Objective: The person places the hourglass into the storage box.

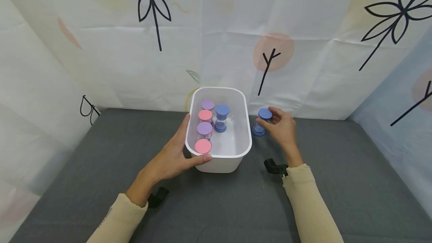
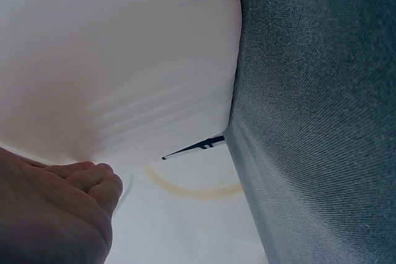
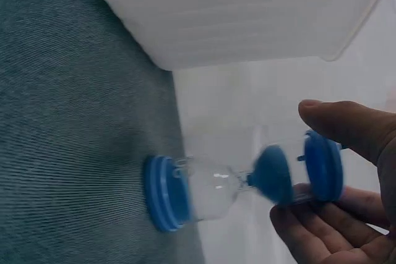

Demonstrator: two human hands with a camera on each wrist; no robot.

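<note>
Blue sand timer stood upright on the grey mat just right of the white bin, right hand pinching its top cap, likely for lifting, while left hand gripped the bin's near-left rim, steadying it.

Glossy plastic bin; matt woven cloth.

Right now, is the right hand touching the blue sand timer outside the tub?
Touching. The right wrist view shows the right hand with thumb and fingers pinching the top cap of the blue sand timer, whose bottom cap rests on the grey table.
</note>
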